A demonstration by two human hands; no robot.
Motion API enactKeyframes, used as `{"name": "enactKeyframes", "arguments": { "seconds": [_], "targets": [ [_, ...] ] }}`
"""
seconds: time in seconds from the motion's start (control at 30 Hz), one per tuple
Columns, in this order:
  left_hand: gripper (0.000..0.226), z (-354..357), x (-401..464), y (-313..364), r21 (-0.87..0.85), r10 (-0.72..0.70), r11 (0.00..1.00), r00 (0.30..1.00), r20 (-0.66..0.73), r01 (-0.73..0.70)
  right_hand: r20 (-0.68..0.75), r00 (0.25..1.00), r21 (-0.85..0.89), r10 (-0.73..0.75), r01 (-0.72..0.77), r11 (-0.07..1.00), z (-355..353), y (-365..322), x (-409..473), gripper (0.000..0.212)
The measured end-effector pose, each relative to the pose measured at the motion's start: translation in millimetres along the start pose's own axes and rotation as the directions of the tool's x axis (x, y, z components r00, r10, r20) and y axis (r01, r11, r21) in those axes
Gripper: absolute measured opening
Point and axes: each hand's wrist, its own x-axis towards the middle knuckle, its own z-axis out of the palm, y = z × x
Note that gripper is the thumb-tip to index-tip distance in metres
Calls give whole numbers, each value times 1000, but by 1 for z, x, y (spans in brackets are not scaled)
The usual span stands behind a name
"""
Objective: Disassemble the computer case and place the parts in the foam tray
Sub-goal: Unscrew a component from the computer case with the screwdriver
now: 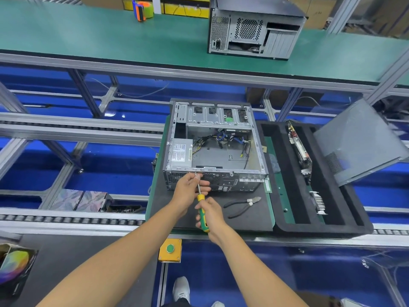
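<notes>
The tip of the screwdriver (pixel 201 204) is hidden behind the fingers of the left hand (pixel 190 191), so the screw at the rear panel of the computer case (pixel 212 147) cannot be made out. The print on the power supply (pixel 180 152) label is too small to be read. The colourful box (pixel 13 269) is cut off by the left edge, and the shoes (pixel 181 289) by the bottom edge.

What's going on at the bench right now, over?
Right hand grips screwdriver; left hand pinches its shaft near the tip. Tip at rear edge of open computer case. Pliers lie beside, not blocking. Foam tray holds some parts.
</notes>
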Motion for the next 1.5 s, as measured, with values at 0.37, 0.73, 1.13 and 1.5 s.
{"name": "enactKeyframes", "arguments": {
  "seconds": [0.37, 0.73, 1.13, 1.5],
  "targets": [
    [20, -1, 0, 4, 6, -34, 999, 999, 40, 33, 14, 1000, 84, 16, -17, 996, 6, 1, -3, 20],
    [24, -1, 0, 2, 30, -28, 999, 999, 33, 27, 6, 1000, 72, -7, 7, 997, 3, 4, -5, 24],
    [20, 0, 0, 6, 50, -45, 998, 998, 36, 43, 25, 1000, 93, 8, -10, 996, 5, 1, -9, 22],
    [22, 3, 0, 8, 29, -98, 995, 995, 15, 97, 62, 997, 169, 52, -62, 984, 7, -1, -12, 10]
  ]
}}
